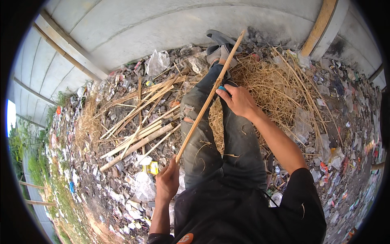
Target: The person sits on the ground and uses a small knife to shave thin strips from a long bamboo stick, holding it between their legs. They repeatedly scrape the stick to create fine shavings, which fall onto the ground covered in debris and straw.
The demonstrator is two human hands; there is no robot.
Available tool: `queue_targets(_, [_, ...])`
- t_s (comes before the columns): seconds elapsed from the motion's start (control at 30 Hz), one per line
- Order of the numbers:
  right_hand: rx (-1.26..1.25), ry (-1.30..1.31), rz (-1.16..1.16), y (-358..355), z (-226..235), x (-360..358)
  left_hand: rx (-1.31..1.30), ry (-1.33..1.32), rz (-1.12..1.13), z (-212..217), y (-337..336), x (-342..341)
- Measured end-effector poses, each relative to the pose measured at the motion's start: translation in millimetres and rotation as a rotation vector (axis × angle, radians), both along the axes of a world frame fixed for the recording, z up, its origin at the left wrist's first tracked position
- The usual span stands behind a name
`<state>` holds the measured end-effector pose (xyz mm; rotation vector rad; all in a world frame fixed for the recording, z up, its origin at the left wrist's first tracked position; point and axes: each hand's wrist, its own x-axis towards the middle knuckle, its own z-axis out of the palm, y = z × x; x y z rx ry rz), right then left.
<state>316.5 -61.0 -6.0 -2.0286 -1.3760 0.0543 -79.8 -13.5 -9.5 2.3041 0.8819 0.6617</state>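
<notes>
My left hand (167, 181) grips the near end of a long bamboo strip (209, 97) that runs up across my jeans to my grey shoes (219, 46). At the middle of the strip, my right hand (239, 101) is closed around a small tool with a blue handle (222, 88) pressed against it. I sit on the ground with both legs stretched out ahead.
A heap of split bamboo strips (138, 122) lies to my left. Dry straw (276, 85) is piled to the right of my legs. Plastic bags, wrappers and litter (134, 191) cover the ground. A concrete wall (170, 24) stands behind.
</notes>
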Motion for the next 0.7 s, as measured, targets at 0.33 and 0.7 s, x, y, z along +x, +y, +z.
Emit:
queue_targets(0.33, [0.203, -0.168, -0.04, -20, -12, -15, -0.448, 0.044, 0.03, -15, 1, -21])
queue_targets(0.7, [0.392, -0.047, 0.032, -44, 8, -10, -0.526, 0.075, 0.011, -13, 4, -25])
